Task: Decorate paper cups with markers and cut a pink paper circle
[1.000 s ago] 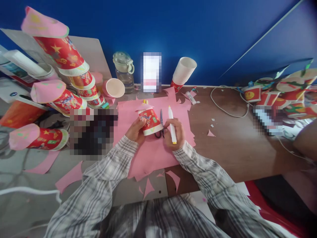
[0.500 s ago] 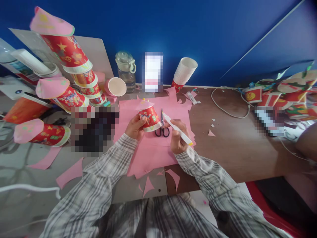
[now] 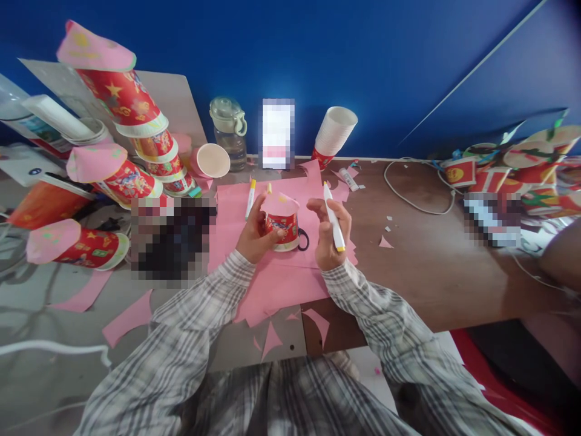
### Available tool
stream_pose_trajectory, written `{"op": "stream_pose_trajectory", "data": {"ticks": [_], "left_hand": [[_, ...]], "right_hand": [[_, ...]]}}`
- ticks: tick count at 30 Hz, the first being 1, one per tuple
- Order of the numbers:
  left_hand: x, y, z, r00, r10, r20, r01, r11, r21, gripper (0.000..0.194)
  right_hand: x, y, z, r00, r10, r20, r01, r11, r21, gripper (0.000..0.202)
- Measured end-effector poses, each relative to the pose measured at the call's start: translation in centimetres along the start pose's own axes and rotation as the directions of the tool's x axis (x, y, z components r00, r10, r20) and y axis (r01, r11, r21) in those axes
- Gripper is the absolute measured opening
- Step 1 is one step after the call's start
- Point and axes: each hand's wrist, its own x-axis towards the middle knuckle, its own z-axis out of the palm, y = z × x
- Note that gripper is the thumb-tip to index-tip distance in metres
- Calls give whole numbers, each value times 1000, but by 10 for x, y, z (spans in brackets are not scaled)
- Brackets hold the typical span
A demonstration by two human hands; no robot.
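Note:
My left hand (image 3: 255, 237) is closed around a red printed paper cup (image 3: 278, 227), wide rim down, which carries a pink paper cone (image 3: 282, 203) on top. In my right hand (image 3: 333, 239) is a white marker (image 3: 334, 221) with yellow ends, held between thumb and fingers, its upper end apart from the cup. Below the cup lies a stack of pink paper sheets (image 3: 272, 284). Dark scissors (image 3: 303, 240) rest on these sheets, mostly hidden by the cup; one handle loop shows. Another white marker (image 3: 250, 201) with a yellow end lies behind my left hand.
Paper-cup towers (image 3: 120, 100) with pink cones stand at the left. At the back are a water bottle (image 3: 227, 136), a lit screen (image 3: 278, 136) and stacked cups (image 3: 334, 133). A glue stick (image 3: 348, 179), a cable (image 3: 408, 203) and paper scraps (image 3: 385, 242) lie to the right.
My left hand has turned the cup more upright and moved it slightly right, over the scissors. My right hand has tilted the marker steeper and drawn it away from the cup.

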Motion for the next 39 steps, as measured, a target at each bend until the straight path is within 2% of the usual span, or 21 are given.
{"op": "stream_pose_trajectory", "data": {"ticks": [5,13,17,20,24,28,31,34,39], "left_hand": [[-1,-5,-5,999,30,42,-32,997,66,93],[-3,-6,0,997,50,63,-60,984,167,99],[-7,-4,6,995,59,74,-75,972,222,103],[-11,-4,8,994,56,90,-78,964,256,101],[-15,-6,8,976,159,149,-203,913,353,97],[-17,-9,6,931,288,225,-360,824,438,90],[-18,-12,6,914,330,236,-404,783,473,98],[-19,-14,7,908,352,228,-419,741,525,109],[-20,-14,10,886,395,242,-460,700,546,111]], "right_hand": [[1,5,2,999,-35,39,32,997,63,47],[5,0,-1,996,-37,77,30,996,89,49],[11,0,-2,989,36,142,-46,996,71,55],[15,-4,-6,975,82,205,-110,985,131,61],[19,-16,-11,951,115,286,-148,984,96,70],[21,-27,-14,924,126,360,-126,992,-25,74],[21,-29,-15,918,114,379,-98,993,-61,71],[22,-27,-17,914,62,401,-40,997,-62,68],[23,-25,-19,899,-97,427,127,991,-42,61]]}}
